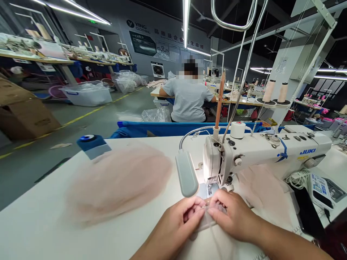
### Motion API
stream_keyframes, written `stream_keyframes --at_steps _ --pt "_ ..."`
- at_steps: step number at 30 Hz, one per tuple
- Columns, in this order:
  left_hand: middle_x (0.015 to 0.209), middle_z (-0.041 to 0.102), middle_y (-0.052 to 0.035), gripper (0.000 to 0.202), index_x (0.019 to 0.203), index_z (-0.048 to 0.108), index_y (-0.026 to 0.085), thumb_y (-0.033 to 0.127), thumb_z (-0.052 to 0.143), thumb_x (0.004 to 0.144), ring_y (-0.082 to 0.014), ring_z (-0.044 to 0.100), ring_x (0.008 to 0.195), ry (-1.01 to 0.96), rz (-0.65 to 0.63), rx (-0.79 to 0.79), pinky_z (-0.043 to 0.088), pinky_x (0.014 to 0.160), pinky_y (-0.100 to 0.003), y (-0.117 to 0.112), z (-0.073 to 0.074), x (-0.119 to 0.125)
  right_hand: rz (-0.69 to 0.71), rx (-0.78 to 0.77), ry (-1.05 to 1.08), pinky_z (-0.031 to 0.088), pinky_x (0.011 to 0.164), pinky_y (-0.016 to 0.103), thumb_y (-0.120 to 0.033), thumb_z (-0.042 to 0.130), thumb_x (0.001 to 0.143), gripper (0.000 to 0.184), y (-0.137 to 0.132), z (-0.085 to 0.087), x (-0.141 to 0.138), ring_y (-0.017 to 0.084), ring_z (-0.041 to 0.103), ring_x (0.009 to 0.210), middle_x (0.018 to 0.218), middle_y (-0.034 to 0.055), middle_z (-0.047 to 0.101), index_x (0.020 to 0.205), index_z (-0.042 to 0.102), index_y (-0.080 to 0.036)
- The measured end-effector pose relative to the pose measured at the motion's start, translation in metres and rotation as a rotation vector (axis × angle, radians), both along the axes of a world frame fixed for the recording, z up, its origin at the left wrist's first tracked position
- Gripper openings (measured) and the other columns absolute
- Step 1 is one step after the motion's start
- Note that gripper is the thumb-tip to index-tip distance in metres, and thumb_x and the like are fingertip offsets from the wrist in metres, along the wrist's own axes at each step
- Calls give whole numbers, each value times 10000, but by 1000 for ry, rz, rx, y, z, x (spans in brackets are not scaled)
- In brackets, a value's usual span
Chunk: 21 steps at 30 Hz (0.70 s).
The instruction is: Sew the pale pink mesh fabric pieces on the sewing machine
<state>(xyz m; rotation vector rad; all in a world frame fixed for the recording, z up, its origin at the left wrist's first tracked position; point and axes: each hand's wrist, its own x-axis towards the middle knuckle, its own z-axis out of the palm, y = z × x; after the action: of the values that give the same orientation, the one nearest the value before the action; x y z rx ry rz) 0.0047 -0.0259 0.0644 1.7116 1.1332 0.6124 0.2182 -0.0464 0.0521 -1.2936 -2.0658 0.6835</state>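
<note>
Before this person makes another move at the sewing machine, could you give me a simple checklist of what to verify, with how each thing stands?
1. Left hand gripping the pale fabric: ok, fingertips pinch it.
2. Right hand gripping it too: ok, thumb and fingers close on it.
3. Fingers safely away from the needle: cannot tell; both hands are close in front of the sewing machine head, and the needle is too small to make out.
4. Pink fabric pile apart from the hands: ok, it lies to their left.
5. Black phone apart from the hands: ok, off to the right.
</note>
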Motion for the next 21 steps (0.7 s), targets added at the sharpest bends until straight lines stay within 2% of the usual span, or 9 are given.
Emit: stream_keyframes --at_steps 6,8,10,13,16,21 --pt "698 585 18 454 845 733 219 612 534 957 -194 523 651 16 -19 24 415 624 -294 -1 -4 0 -34 67 58 464 774 313 -275 695 985 104 -5 -7 5 226 671 880 965 15 715 1061 630 -246" --pt "724 605 11 451 872 744 224 603 529 988 -195 530 660 10 -32 39 433 618 -291 -1 -9 0 -27 103 69 457 758 308 -278 662 1008 54 -4 -9 3 213 659 835 912 5 697 1018 621 -245" --pt "743 616 5 433 867 740 230 586 534 999 -200 543 675 3 -28 82 444 614 -290 -1 -14 -1 -13 155 81 446 738 304 -259 627 1020 80 -3 -12 0 200 639 780 837 -11 665 948 593 -246" --pt "771 639 -2 358 794 671 238 540 588 966 -211 581 720 -29 -3 160 468 642 -291 -1 -17 1 0 229 82 447 733 306 -222 607 1010 97 -2 -15 -1 197 637 765 820 -11 663 922 575 -245" --pt "839 693 -12 323 778 605 243 522 610 943 -214 603 752 -64 26 134 478 652 -291 1 -21 4 4 265 75 454 735 312 -209 597 1019 103 -2 -16 0 197 652 770 846 -2 691 923 581 -243" --pt "688 591 29 358 715 502 258 567 608 864 -177 490 619 -50 105 128 382 551 -275 4 -29 9 0 281 69 466 734 315 -209 588 1046 133 -3 -16 1 198 658 757 834 -1 699 919 588 -247"
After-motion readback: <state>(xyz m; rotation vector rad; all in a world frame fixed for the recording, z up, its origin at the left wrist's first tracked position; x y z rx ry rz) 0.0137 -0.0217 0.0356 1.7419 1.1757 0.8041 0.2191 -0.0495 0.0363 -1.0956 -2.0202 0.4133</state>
